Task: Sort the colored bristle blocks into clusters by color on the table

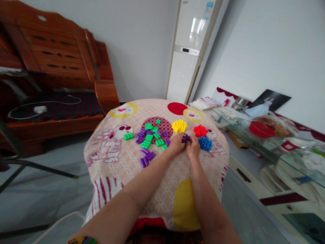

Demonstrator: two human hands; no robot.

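On the cloth-covered table, my left hand [177, 144] and my right hand [193, 147] meet around a small cluster of purple plastic pieces [186, 137]. The fingers of both hands are closed against its sides, and part of it is hidden by them. Just beyond my hands stands a tight yellow cluster [179, 126] of upright small pieces. A red cluster [200, 130] and a blue cluster [205, 143] stand close to my right hand. Left of my left hand lie loose green pieces [146, 141] and loose purple pieces [147, 158], shaped like short tubes, many side by side.
The round table wears a patterned tablecloth [162, 189]. At the right, a glass-topped cabinet [256, 144] carries papers, a red bowl [261, 129] and plastic bags. A wooden bench [61, 64] stands at the left, a white floor-standing air conditioner [181, 74] behind the table.
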